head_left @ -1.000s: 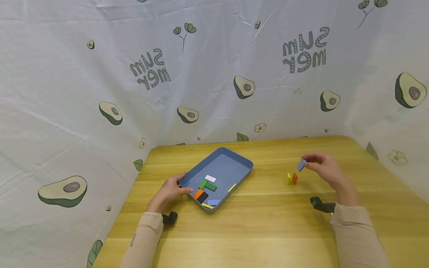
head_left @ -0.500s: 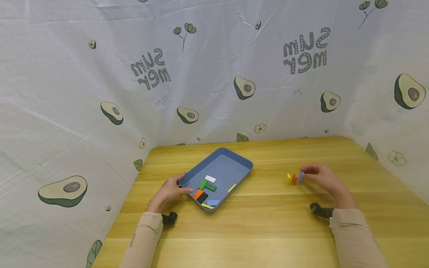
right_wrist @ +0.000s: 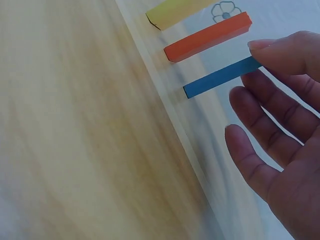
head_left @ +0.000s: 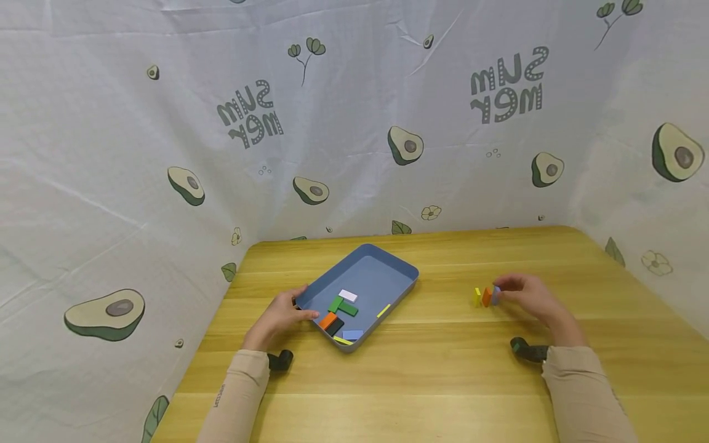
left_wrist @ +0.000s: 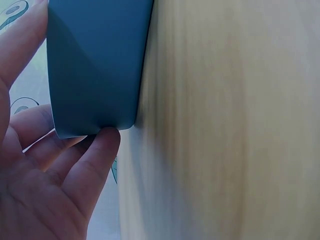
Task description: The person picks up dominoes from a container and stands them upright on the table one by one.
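Note:
My right hand [head_left: 528, 298] pinches the top of a blue domino [right_wrist: 222, 77] between thumb and fingers. The domino stands on end on the table, in line with an upright orange domino [right_wrist: 207, 37] and an upright yellow domino [right_wrist: 180, 12] to its left, with small gaps between them. Over on the left, my left hand [head_left: 284, 317] grips the near left corner of a blue-grey tray [head_left: 390, 251], thumb over the rim; the left wrist view shows fingers against the tray's outer wall [left_wrist: 95, 70].
Inside the tray lie several loose dominoes: a white one [head_left: 348, 296], green ones [head_left: 348, 309], an orange one [head_left: 327, 320], a black one [head_left: 335, 327], a blue one [head_left: 352, 335] and yellow ones [head_left: 383, 311]. A printed curtain [head_left: 354, 154] hangs behind the wooden table [head_left: 421, 381].
My right hand has lowered the blue domino from the air, stood it on end right of the orange one, and shifted it slightly left. The left hand and tray have stayed still.

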Demonstrator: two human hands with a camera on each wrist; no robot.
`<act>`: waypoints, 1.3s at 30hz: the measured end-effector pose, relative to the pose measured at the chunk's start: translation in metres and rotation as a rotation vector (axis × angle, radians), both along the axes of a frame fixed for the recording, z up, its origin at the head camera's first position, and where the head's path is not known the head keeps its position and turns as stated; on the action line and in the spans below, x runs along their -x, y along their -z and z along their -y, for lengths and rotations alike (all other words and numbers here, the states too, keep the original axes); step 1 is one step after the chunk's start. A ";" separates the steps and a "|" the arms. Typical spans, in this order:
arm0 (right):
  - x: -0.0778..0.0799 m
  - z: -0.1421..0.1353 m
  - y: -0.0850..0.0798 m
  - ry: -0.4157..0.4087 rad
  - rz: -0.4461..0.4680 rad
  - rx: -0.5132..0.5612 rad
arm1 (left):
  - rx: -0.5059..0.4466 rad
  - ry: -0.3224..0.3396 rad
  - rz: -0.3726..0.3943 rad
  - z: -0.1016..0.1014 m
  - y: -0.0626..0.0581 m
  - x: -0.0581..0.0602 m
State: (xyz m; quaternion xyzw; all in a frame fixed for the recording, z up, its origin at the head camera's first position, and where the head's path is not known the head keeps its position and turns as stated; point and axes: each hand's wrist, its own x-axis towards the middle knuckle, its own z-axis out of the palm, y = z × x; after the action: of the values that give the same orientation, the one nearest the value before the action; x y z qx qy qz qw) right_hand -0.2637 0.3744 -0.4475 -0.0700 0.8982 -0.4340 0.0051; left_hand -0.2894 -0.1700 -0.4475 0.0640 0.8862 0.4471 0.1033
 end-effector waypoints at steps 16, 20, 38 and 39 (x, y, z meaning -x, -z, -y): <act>-0.008 0.041 -0.058 -0.081 -0.060 0.136 | -0.001 0.013 0.002 0.000 0.000 0.000; 0.006 0.082 -0.066 -0.262 -0.042 0.212 | 0.007 0.016 -0.009 0.000 -0.001 0.000; 0.073 0.193 -0.043 -0.504 0.162 0.020 | 0.008 0.036 -0.048 0.002 0.004 0.003; 0.076 0.195 -0.042 -0.509 0.167 -0.001 | 0.006 0.034 -0.047 0.002 0.003 0.004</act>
State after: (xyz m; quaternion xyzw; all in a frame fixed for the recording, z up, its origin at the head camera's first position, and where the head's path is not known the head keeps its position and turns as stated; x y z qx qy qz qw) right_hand -0.3394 0.1791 -0.4051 -0.2573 0.8485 -0.4224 0.1883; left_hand -0.2929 -0.1717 -0.4509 0.0894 0.8886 0.4408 0.0900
